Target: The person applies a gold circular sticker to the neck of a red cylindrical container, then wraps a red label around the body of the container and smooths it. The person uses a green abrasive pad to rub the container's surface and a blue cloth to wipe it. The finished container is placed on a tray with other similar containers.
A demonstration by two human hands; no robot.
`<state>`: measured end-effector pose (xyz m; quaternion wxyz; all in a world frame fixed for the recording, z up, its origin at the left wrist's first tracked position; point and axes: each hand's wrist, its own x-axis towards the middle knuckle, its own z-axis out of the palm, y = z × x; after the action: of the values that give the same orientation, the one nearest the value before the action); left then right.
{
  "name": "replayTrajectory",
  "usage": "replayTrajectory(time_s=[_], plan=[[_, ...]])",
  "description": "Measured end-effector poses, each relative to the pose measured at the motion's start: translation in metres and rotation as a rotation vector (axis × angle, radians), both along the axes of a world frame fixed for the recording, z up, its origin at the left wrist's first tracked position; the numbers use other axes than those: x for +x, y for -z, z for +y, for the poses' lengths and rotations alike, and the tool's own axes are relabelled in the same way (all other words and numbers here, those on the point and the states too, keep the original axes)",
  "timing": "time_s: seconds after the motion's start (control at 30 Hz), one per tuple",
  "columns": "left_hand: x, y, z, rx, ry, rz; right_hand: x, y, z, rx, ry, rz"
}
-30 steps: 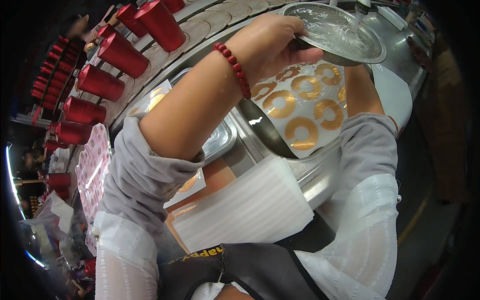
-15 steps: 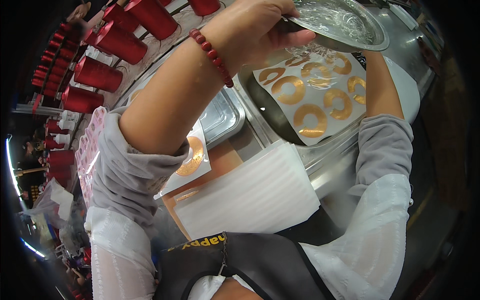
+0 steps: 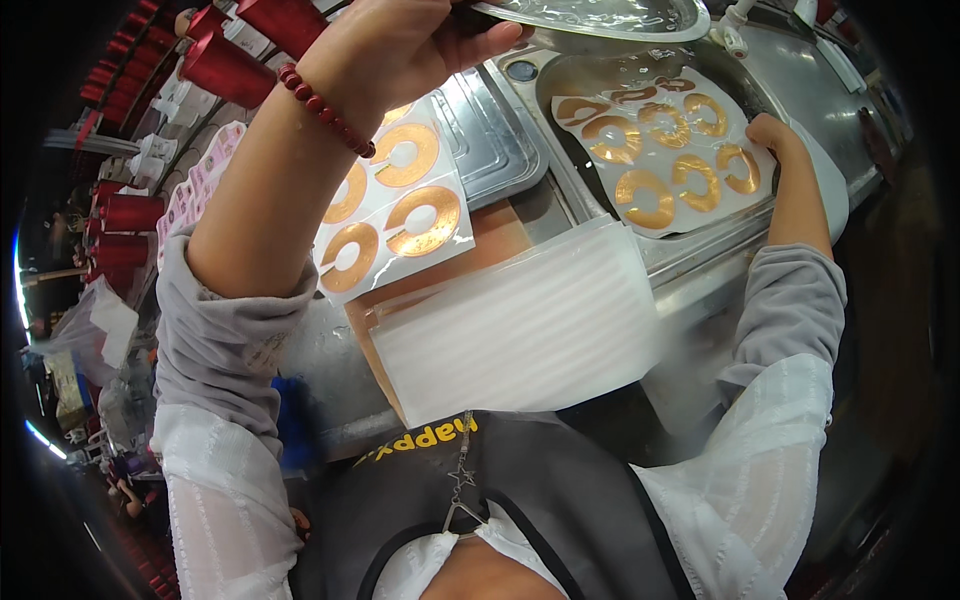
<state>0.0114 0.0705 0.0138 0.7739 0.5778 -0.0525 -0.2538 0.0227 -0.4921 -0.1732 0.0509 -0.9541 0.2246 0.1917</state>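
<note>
The pan (image 3: pixel 600 22) is round, shallow and silvery metal with glints of clear water inside, held up over the far side of the sink (image 3: pixel 572 185), partly cut off by the view's upper edge. The sheet (image 3: pixel 668 152), white and glossy, bears nine gold C-shaped bands (image 3: pixel 628 197) in three rows and lies spread out in the sink, its farthest row looking darker and distorted.

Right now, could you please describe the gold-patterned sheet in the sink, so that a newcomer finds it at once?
Start at the metal sink, upper right, with the right hand at its right edge. Inside lies a white sheet with gold broken rings. A similar sheet lies farther left, outside; only this one is in the sink.
</note>
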Motion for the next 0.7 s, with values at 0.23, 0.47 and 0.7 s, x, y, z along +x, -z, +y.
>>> replayTrajectory(time_s=[0.23, 0.47, 0.7], plan=[[-0.019, -0.006, 0.078, -0.006, -0.114, 0.021, -0.006, -0.052, 0.090, 0.177, 0.114, -0.306], [-0.043, -0.017, 0.139, -0.053, -0.197, 0.012, -0.003, -0.164, 0.123, 0.200, 0.027, -0.422], [-0.065, -0.024, 0.201, -0.108, -0.241, -0.047, 0.048, -0.292, 0.190, 0.216, -0.595, -0.622]])
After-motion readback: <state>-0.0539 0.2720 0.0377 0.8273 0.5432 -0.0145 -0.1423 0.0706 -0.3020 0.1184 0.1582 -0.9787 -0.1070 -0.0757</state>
